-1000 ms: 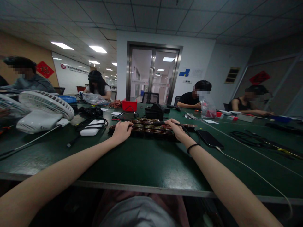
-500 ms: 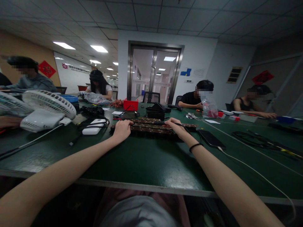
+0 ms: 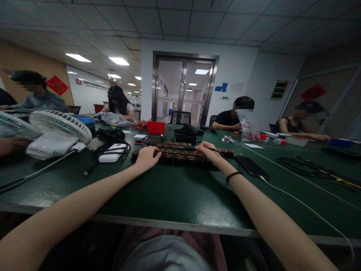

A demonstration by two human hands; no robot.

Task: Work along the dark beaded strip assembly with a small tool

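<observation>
Ahead of me on the green table lies a row of thin dark strips (image 3: 180,153) with copper-coloured lines, set side by side on a dark base. At their left end is my left hand (image 3: 147,157), fingers bent and the thumb close to them over the strips; what they pinch, if anything, is too small to make out. My right hand (image 3: 208,152) is closed around a black pen-shaped tool (image 3: 189,148), which points left, low over the strips. From its rear a dark cord runs past my right wrist.
A white fan (image 3: 58,131) and a white power bank (image 3: 113,153) with black cables stand left. Behind the strips are a red box (image 3: 156,126) and a black case (image 3: 185,134). At right lie a phone (image 3: 252,166) on a white cable and coiled black cable (image 3: 299,165). Several people sit around.
My left hand has turned and its thumb has come slightly right over the strips. My right hand stays almost where it was with the pen-shaped tool.
</observation>
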